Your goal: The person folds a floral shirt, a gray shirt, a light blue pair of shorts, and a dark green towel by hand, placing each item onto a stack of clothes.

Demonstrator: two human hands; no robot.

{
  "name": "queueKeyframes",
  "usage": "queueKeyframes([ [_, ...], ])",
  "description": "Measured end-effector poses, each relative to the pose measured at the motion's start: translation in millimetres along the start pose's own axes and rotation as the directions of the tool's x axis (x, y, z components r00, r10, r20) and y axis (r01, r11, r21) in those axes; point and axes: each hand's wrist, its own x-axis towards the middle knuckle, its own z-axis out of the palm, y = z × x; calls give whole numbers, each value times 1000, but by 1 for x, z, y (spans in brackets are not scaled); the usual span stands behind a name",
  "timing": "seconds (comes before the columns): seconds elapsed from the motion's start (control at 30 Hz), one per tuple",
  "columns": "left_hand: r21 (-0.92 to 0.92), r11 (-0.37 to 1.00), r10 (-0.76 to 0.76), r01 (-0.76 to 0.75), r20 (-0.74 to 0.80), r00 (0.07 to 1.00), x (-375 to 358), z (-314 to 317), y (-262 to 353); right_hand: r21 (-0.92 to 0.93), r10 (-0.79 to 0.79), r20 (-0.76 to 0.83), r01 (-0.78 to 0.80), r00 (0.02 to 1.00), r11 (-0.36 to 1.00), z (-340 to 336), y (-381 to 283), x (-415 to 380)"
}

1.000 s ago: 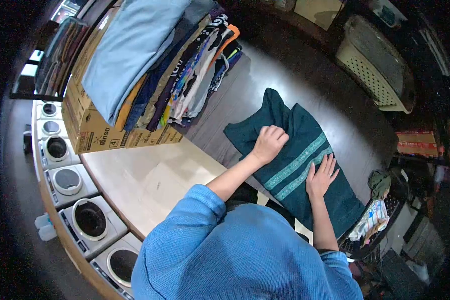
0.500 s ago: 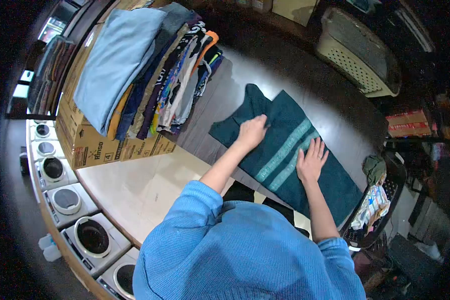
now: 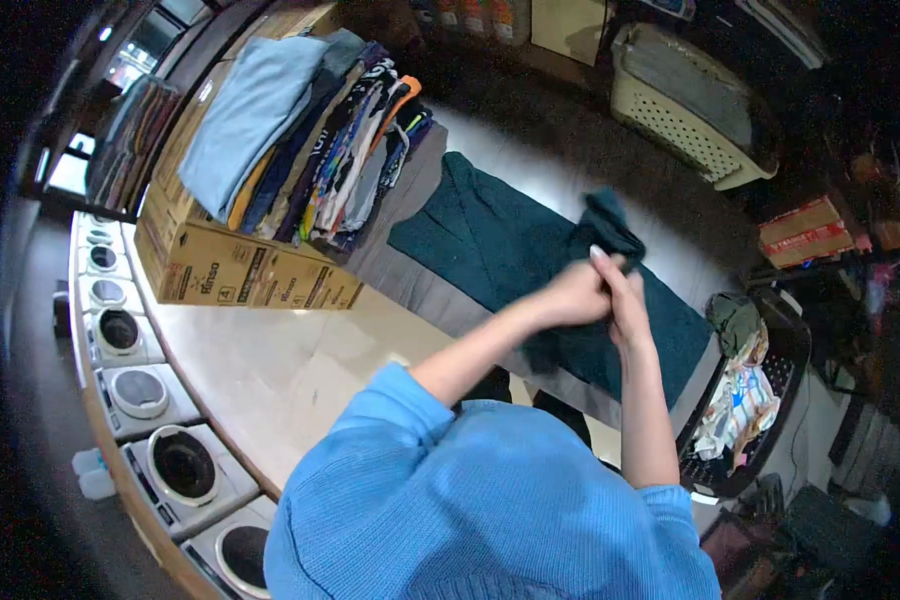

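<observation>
A dark green garment lies spread over the dark wooden table, with a bunched part of it raised near its middle. My left hand is closed at that bunched cloth, its fingers blurred. Right against it, my right hand is also closed on the cloth, and the two hands touch. The light stripes of the garment are out of sight. Left of the garment stands a tall pile of folded clothes, a light blue one on top.
Cardboard boxes stand under the folded pile. A beige perforated basket sits at the far side. A dark basket with crumpled clothes is at the right. A red-taped carton rests beyond it. Front-loading machines line the left.
My left hand has moved right to meet my right hand. My right hand, flat before, has closed. The garment's striped part has been gathered up and its left part lies flatter.
</observation>
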Motion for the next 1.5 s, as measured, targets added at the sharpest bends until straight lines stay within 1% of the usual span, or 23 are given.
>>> queueKeyframes([
  [0.07,-243,956,-67,161,355,933,-2,26,27,-41,29,-158,-36,987,999,-51,12,2],
  [0.13,-688,643,-57,335,394,917,-16,48,49,-21,-104,-305,103,947,994,-96,17,-16],
  [0.17,-737,566,-13,370,441,898,-18,52,53,-149,-95,-329,48,939,988,-132,24,-23],
  [0.27,-658,667,-159,351,334,929,-26,51,35,-390,-175,-403,5,898,921,-238,24,-65],
  [0.3,-383,887,-225,260,134,965,-35,50,20,-449,-182,-448,-45,875,892,-267,12,-88],
  [0.33,-32,977,-214,212,-83,973,-45,48,1,-501,-189,-493,-99,849,860,-297,0,-111],
  [0.37,216,948,-192,233,-195,962,-56,46,-15,-413,-272,-488,54,829,909,-321,-8,-130],
  [0.4,446,852,-148,275,-299,943,-68,45,-28,-438,-242,-494,1,835,899,-374,-2,-142],
  [0.43,451,809,-253,377,-312,916,-79,43,-36,-511,-360,-422,110,832,853,-394,-13,-164],
  [0.47,519,756,-256,398,-325,910,-88,42,-44,-513,-319,-394,81,862,854,-474,16,-167],
  [0.53,642,638,-271,425,-329,904,-105,46,-60,-637,-372,-476,-20,797,770,-551,42,-181],
  [0.63,712,589,-284,383,-262,922,-125,48,-72,-820,-502,-562,-524,657,233,-626,109,-184],
  [0.67,744,566,-273,357,-240,932,-128,49,-74,-683,-277,-723,-715,633,150,-515,43,-186],
  [0.73,726,574,-217,379,-312,925,-126,47,-74,-893,-569,-449,-332,689,303,-553,105,-139],
  [0.8,706,583,-220,401,-338,915,-118,33,-70,-819,-549,-387,-3,741,574,-468,106,-87],
  [0.83,626,691,-100,362,-414,905,-107,19,-68,-825,-449,-345,-38,824,564,-406,89,-66],
  [0.87,559,751,-61,350,-470,880,-92,4,-74,-818,-420,-377,-84,825,569,-333,69,-54],
  [0.9,594,732,-39,332,-451,892,-77,-16,-85,-830,-547,-203,153,812,537,-314,99,-19],
  [1.0,641,751,105,160,-355,929,-29,-76,-114,-862,-502,82,314,861,398,-181,69,15],
  [1.2,712,691,-77,123,-96,992,20,-158,-172,-795,-214,132,233,968,561,-48,45,28],
  [1.27,671,734,-111,100,-26,993,24,-182,-159,-805,-138,143,196,980,560,-15,38,18],
  [1.37,505,862,-49,43,-1,999,23,-206,-143,-855,-47,269,261,962,448,28,49,14],
  [1.5,537,829,-279,158,153,948,24,-235,-133,-846,-2,403,373,915,381,57,80,23],
])
